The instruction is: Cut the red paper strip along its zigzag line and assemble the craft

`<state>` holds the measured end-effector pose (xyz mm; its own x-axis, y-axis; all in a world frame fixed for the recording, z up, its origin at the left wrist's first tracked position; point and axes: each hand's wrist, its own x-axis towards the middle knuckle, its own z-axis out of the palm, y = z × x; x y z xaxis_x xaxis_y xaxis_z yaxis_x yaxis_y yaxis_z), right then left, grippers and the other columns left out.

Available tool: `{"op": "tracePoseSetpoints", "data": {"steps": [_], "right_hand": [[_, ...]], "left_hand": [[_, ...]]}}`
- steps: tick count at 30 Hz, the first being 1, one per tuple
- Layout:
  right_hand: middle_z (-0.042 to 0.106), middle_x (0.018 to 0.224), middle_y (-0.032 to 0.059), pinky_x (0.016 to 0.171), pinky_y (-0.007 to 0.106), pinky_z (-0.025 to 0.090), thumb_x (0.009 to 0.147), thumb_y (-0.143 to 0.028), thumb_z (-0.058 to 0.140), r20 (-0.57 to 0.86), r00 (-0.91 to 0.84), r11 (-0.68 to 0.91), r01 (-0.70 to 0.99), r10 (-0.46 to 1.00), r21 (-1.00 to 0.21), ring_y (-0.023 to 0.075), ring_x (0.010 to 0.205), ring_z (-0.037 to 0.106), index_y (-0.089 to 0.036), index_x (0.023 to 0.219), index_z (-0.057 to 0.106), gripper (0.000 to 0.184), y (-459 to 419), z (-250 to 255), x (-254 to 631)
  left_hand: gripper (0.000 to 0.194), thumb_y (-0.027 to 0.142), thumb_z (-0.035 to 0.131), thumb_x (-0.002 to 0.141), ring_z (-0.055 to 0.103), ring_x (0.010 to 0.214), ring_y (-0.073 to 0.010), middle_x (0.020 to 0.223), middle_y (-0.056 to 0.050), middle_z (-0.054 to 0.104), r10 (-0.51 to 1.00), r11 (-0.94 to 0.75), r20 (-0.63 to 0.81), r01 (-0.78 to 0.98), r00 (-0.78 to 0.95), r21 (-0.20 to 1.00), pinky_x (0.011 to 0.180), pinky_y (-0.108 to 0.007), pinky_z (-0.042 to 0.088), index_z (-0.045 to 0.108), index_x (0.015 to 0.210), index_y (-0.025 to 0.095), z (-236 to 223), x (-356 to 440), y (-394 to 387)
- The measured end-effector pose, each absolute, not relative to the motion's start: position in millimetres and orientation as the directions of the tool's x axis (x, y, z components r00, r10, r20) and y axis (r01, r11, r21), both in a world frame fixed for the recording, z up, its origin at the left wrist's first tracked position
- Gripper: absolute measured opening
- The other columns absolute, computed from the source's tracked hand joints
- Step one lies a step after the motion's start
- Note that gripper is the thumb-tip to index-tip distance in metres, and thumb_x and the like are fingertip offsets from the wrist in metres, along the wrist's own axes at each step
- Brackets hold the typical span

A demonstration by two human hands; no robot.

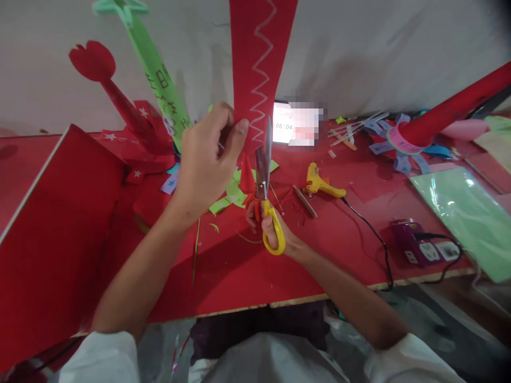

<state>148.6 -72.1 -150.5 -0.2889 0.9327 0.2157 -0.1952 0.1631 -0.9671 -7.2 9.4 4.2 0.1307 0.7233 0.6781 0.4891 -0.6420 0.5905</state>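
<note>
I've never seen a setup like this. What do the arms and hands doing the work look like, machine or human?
Human. The left hand and right hand are bare, and so are the forearms. Loose white sleeves end near the elbows. No gloves, watch, cables or markings show on either arm.

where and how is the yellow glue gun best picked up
Take the yellow glue gun by its handle, probably from the right: it lies with that slim part pointing right, clear of the thicker body, the black cord trailing from its end.
</note>
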Motion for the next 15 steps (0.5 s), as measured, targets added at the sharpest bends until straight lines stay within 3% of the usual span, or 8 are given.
{"op": "tracePoseSetpoints", "data": {"steps": [5, 15], "right_hand": [[0.049, 0.076, -0.0035, 0.051, 0.027, 0.034, 0.087, -0.093, 0.06, 0.203, -0.3, 0.128, -0.252, 0.932, -0.959, 0.0108, 0.058, 0.04, -0.024, 0.099, 0.054, 0.07, -70, -148, 153], [0.051, 0.074, -0.0033, 0.052, 0.026, 0.033, 0.086, -0.092, 0.061, 0.175, -0.301, 0.133, -0.154, 0.937, -0.979, 0.0116, 0.061, 0.042, -0.023, 0.098, 0.057, 0.07, -69, -153, 163]], "left_hand": [[0.036, 0.037, 0.059, 0.102, 0.038, 0.056, -0.0173, 0.061, 0.002, 0.045, 0.761, -0.611, 0.606, 0.567, 0.229, 0.553, 0.061, -0.037, 0.03, 0.039, 0.074, 0.027, 10, -18, 13], [0.037, 0.024, 0.059, 0.104, 0.04, 0.055, -0.0166, 0.063, 0.003, 0.043, 0.785, -0.596, 0.545, 0.6, 0.294, 0.534, 0.062, -0.036, 0.03, 0.033, 0.077, 0.026, 23, -26, 5]]}}
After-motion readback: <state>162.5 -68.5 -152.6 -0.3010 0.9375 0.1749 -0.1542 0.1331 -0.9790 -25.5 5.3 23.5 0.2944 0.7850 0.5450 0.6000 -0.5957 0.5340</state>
